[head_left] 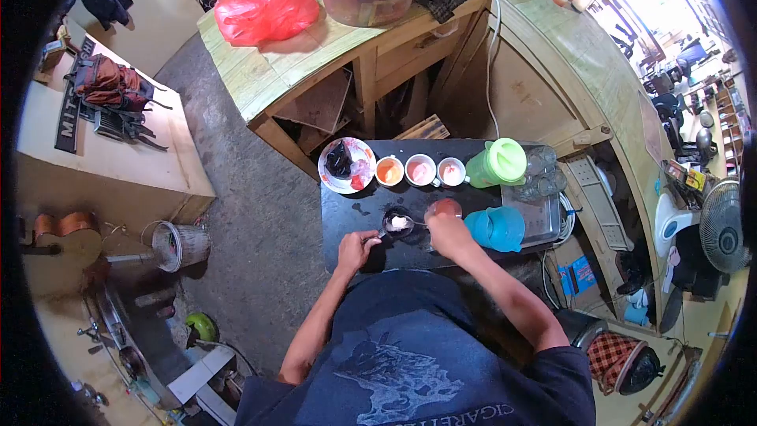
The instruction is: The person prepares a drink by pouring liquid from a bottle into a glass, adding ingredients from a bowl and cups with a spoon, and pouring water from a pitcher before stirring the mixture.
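My left hand [359, 250] is closed on the handle of a small dark round vessel [386, 226], whose exact kind I cannot make out. Inside it is a white lump [400, 223]. My right hand [448, 235] grips what looks like a spoon [418, 223], its thin metal part reaching to the white lump. Just beyond that hand is a reddish, blurred round thing [448, 207], partly hidden. Three white cups, the left one [389, 171], the middle one [420, 170] and the right one [452, 172], stand in a row with orange to pink contents.
On the black table [347, 221] are a plate [347, 166] with dark and clear plastic bags, a green pitcher [497, 163], a blue pitcher [495, 229], and a metal tray [544, 213] beside several glasses [542, 174]. A wooden counter [268, 79] borders the far side.
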`<state>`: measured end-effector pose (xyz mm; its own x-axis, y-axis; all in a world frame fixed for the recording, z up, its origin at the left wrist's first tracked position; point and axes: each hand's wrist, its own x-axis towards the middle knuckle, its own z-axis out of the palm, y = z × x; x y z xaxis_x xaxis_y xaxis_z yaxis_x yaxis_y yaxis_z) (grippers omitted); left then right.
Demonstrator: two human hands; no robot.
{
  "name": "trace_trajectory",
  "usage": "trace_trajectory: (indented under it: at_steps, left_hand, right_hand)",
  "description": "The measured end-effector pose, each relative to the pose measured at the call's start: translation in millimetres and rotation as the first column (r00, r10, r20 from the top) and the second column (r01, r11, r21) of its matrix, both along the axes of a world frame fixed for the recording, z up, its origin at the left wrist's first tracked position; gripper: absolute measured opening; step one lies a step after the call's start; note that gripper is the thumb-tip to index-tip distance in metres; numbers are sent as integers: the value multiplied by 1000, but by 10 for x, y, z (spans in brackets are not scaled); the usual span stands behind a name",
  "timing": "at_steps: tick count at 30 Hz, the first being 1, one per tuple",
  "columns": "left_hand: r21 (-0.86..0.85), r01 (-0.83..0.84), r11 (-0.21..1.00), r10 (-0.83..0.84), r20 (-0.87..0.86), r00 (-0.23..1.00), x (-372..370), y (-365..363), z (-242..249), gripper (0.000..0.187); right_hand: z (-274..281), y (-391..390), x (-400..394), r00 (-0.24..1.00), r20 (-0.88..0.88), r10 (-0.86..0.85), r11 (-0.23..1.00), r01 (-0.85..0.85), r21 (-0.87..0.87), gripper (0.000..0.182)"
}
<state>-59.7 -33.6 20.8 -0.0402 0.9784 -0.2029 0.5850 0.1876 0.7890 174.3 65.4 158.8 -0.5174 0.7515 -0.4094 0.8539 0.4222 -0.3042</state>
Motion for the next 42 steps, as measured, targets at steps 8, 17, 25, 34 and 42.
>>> trace_trajectory:
  at_steps: [8,17,25,34,42]
  left_hand:
    - [4,-13,1000,13,4,1000,5,-10,-28,28]
    - [-18,-17,1000,17,-8,1000,8,-10,-12,28]
    - [-49,-14,999,11,-47,999,27,-15,16,27]
    - [-22,-5,1000,5,-36,999,17,-7,37,29]
    - [-14,-8,1000,7,-31,1000,23,4,97,25]
  right_hand:
    - [-171,-268,-7,985,-34,171,943,-154,294,10]
    - [-411,-380,88,979,-117,168,936,-121,332,13]
    - [-402,-433,100,984,-126,123,944,-77,320,9]
    - [-301,-363,126,982,-184,53,975,-10,224,14]
    - [-423,-307,186,952,-296,-83,983,127,134,19]
